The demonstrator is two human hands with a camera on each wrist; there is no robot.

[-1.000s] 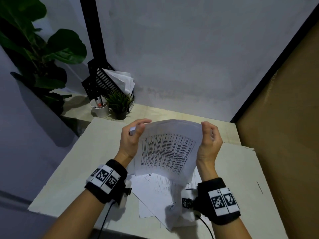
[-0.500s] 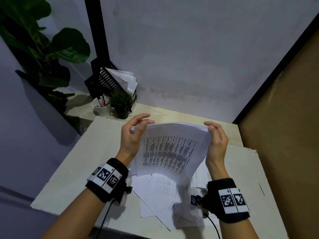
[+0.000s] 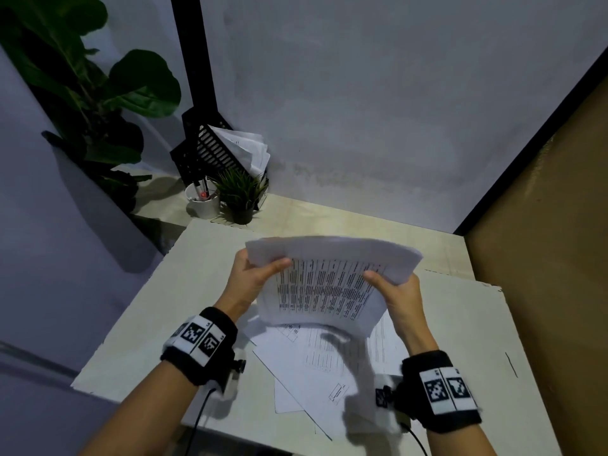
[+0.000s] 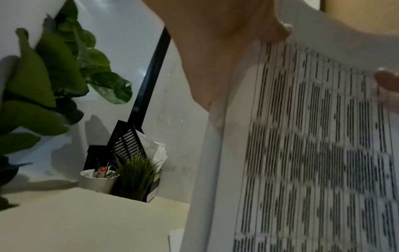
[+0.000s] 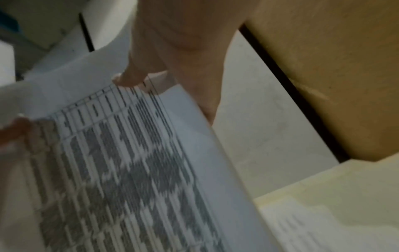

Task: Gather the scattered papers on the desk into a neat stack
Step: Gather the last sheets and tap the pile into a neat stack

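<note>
Both hands hold the sheaf of printed papers above the worktop: left hand and right hand each pinch a side edge, thumb on top. Loose sheets lie near the front edge. The paper is light, floppy and slippery; it seems best gripped at opposite edges.

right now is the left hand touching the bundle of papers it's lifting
Touching. The head view shows the left hand gripping the bundle of papers, thumb on the printed face. The left wrist view shows the thumb on the sheet.
</note>
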